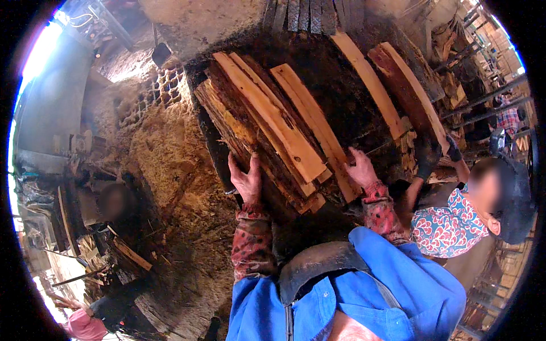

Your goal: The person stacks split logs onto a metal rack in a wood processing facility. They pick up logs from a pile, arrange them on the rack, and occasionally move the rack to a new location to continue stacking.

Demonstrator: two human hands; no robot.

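A pile of rough wooden slabs, several with bark on their edges, lies slanting across a dark surface in front of me. At its near left edge is my left hand (245, 179), thumb and fingers apart, by a bark-edged slab (227, 116). A pale plank (276, 116) lies on top of the pile. To its right is another plank (313, 122). My right hand (362, 168) is at this plank's near right edge, fingers spread and apparently touching it. Neither hand is wrapped round any wood. Red patterned, dirty sleeves cover both forearms.
On the right, a person in a patterned shirt (449, 224) has dark-gloved hands near a bark-edged plank (409, 85). Another pale plank (369, 85) lies left of it. Sawdust (165, 142) covers the ground at left. A metal rack (483, 105) stands far right. Another person (85, 327) is lower left.
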